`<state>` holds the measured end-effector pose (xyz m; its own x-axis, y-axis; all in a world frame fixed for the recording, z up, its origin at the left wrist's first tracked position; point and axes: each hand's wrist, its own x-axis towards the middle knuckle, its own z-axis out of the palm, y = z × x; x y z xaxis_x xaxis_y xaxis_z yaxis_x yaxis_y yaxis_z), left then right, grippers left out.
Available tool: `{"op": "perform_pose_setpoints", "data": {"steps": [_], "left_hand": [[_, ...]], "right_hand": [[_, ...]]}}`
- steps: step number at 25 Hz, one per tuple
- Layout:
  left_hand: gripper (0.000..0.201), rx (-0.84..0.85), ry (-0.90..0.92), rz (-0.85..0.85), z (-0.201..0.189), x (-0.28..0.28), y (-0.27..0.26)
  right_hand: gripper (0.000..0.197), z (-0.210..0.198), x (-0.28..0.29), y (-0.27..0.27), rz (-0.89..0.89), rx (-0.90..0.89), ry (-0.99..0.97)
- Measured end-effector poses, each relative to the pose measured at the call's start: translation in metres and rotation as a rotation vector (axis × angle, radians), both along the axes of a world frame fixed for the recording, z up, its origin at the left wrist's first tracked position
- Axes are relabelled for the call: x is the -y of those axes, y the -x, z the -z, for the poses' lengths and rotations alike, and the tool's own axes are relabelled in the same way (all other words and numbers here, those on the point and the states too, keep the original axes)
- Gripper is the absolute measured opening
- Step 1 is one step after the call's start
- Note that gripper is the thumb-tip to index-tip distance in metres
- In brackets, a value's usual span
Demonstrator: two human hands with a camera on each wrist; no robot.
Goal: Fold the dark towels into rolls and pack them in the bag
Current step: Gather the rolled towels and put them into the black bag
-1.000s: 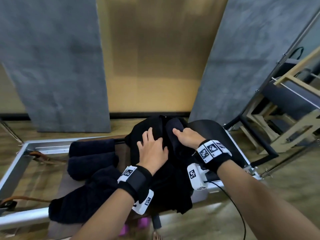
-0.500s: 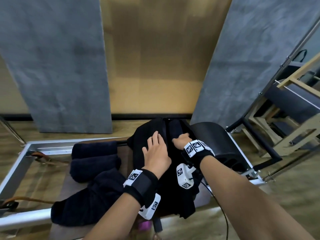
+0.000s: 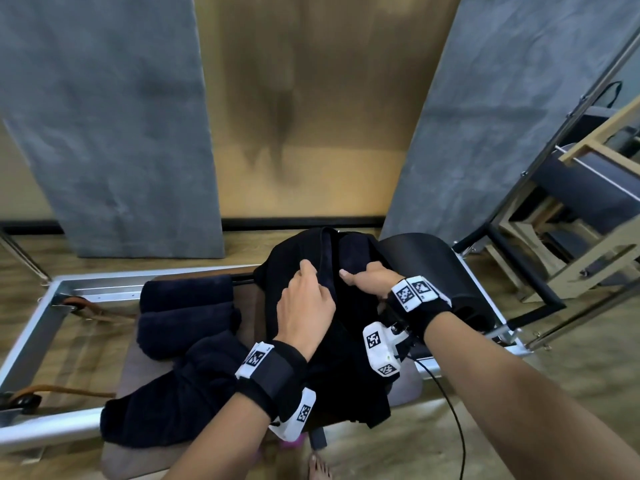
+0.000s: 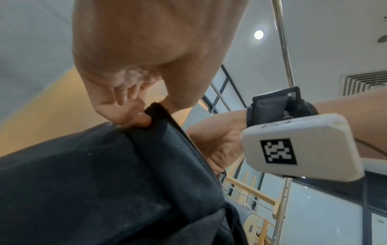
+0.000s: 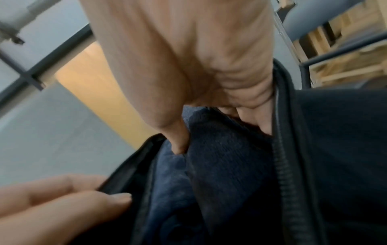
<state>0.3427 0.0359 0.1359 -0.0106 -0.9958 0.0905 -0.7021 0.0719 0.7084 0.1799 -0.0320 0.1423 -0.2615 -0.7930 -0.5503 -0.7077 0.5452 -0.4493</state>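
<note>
A black zip bag (image 3: pixel 294 268) stands open in the middle of the padded carriage. My left hand (image 3: pixel 310 271) pinches the left edge of the bag's opening (image 4: pixel 155 109) between thumb and fingers. My right hand (image 3: pixel 358 277) grips a dark blue towel (image 5: pixel 220 157) that sits inside the bag, with the thumb pressed into the cloth. Two rolled dark towels (image 3: pixel 187 292) (image 3: pixel 188 327) lie left of the bag. A loose dark towel (image 3: pixel 180 393) sprawls in front of them.
The silver metal frame (image 3: pixel 41 323) of an exercise machine surrounds the brown carriage (image 3: pixel 145 368). A black curved pad (image 3: pixel 433 265) sits just right of the bag. Wooden and metal equipment (image 3: pixel 571 237) stands at the right. Grey wall panels (image 3: pixel 104 116) rise behind.
My left hand lay flat on the bag before; its fingers now curl and pinch the opening's edge. My right hand has closed round the towel and sunk a little into the bag.
</note>
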Motion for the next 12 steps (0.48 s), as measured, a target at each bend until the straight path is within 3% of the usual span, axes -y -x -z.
{"op": "perform_pose_setpoints", "data": {"steps": [3,7,12], "left_hand": [[0.012,-0.098,0.017,0.003,0.001,-0.003,-0.004],[0.012,-0.173,0.026,-0.044,-0.001,0.0,-0.009],[0.015,-0.26,-0.01,-0.061,-0.006,0.008,-0.016]], "right_hand": [[0.099,-0.008,-0.009,0.003,0.076,0.23,0.042],[0.085,-0.018,-0.021,0.006,-0.232,0.328,0.018],[0.063,-0.019,-0.028,0.011,-0.412,0.439,0.16]]}}
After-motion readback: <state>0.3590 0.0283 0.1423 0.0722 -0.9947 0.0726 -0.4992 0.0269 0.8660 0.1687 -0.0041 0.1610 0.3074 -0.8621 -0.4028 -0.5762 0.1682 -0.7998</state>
